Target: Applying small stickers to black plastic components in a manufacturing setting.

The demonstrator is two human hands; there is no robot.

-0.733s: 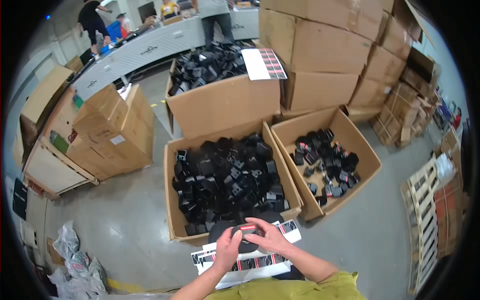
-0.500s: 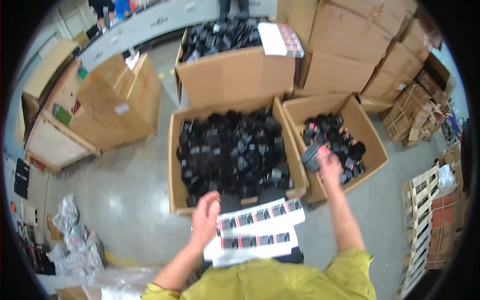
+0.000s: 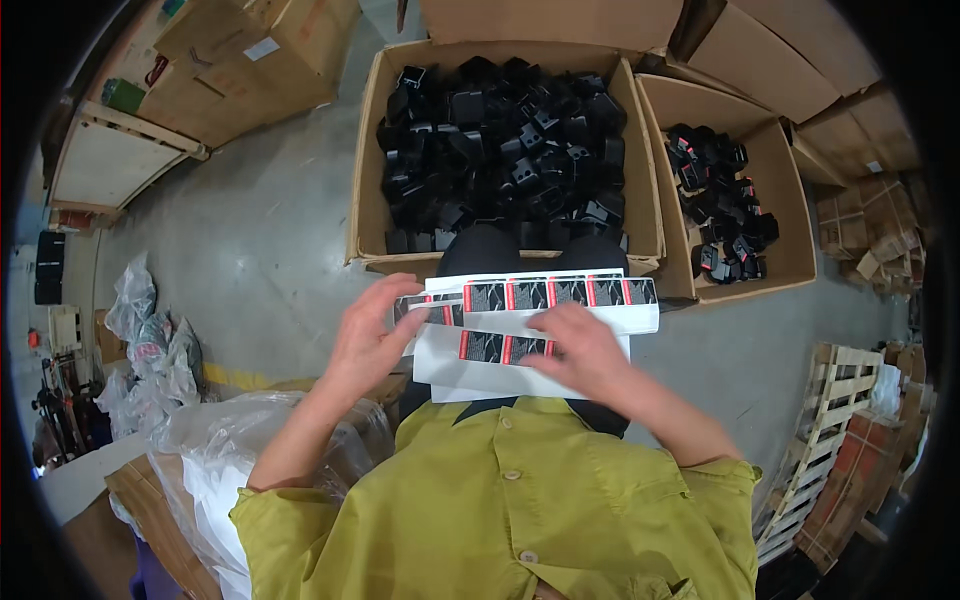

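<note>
On my lap lie white sheets with rows of black-and-red picture stickers. My left hand (image 3: 365,335) pinches the left end of the upper sticker strip (image 3: 590,318) between thumb and fingers. Beneath it is a second sticker sheet (image 3: 470,378), its row partly covered. My right hand (image 3: 590,355) lies over the sheets, its thumb and fingertips apart near the stickers of the lower row. Just beyond my knees stands a large carton (image 3: 640,170) full of black plastic parts (image 3: 500,150).
A smaller carton (image 3: 795,200) at right holds black parts (image 3: 720,200) bearing red-and-black stickers. Plastic wrap (image 3: 240,440) lies close at my left, with plastic bags (image 3: 150,340) farther off. A wooden pallet (image 3: 820,440) leans at right. Brown cartons (image 3: 270,60) stand at far left.
My right hand has let go of a black part at the right carton and come back over the sticker sheets. My left hand now grips the strip. The view has tilted down.
</note>
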